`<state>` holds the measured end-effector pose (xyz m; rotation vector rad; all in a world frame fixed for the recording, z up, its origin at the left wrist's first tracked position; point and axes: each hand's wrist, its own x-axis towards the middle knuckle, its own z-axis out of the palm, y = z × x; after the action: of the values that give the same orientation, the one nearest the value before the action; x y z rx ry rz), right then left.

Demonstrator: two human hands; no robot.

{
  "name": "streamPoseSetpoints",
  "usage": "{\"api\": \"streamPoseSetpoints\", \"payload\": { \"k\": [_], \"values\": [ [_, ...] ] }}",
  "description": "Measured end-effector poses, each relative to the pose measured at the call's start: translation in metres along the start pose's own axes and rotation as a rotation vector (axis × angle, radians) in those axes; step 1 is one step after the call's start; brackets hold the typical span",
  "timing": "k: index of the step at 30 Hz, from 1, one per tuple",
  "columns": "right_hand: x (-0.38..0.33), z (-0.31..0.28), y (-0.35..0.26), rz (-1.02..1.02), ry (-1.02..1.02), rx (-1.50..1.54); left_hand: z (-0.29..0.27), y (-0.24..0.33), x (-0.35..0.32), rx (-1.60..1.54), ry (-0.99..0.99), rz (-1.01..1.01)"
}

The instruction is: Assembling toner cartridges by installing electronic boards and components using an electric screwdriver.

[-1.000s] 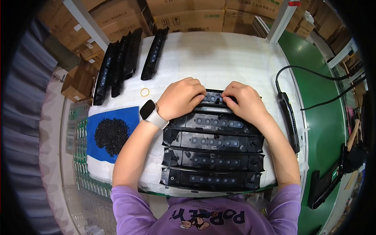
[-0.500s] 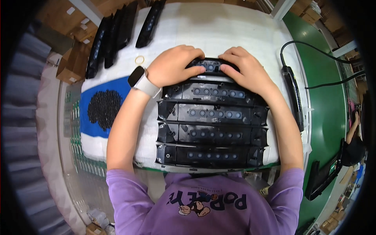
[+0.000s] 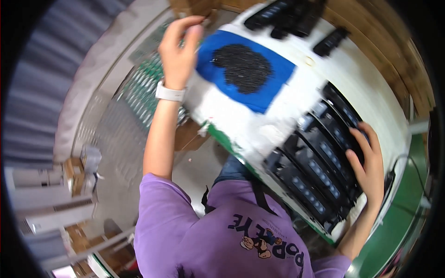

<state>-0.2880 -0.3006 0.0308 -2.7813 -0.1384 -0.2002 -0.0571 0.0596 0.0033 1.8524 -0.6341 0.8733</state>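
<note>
My left hand (image 3: pixel 178 55), a white watch band at its wrist, is raised beside the blue sheet (image 3: pixel 278 88). Its index finger and thumb stand apart, and I see nothing between them. A pile of thin black pieces (image 3: pixel 243 67) lies on that sheet. Over to the right, my right hand (image 3: pixel 369 162) rests with spread fingers on the far side of a row of long black plastic housings (image 3: pixel 308 192). Each visible housing carries a line of round bluish-grey spots. The farthest housing (image 3: pixel 343 104) is partly covered by my fingers.
Green circuit boards (image 3: pixel 143 92) lie left of the white-covered table (image 3: pixel 222 109). More black housings (image 3: pixel 287 18) sit along its far edge, near a small yellow ring (image 3: pixel 308 61). A black handheld tool (image 3: pixel 389 180) with a cable is at the right. Cardboard boxes (image 3: pixel 76 171) stand lower left.
The view has swung to the left. My left hand has left the farthest housing and gone out past the blue sheet. My right hand stays at the housings.
</note>
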Motion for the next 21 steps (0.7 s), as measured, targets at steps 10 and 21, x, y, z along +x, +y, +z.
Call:
{"api": "streamPoseSetpoints", "payload": {
  "k": [10,21],
  "values": [
    [-0.016,0.001,-0.063,0.034,-0.124,-0.009,-0.205,-0.137,-0.252,0.804,-0.494,-0.599],
    [-0.016,0.084,-0.219,-0.378,-0.456,0.639,-0.244,-0.097,-0.265,0.788,-0.484,-0.634]
  ]
}}
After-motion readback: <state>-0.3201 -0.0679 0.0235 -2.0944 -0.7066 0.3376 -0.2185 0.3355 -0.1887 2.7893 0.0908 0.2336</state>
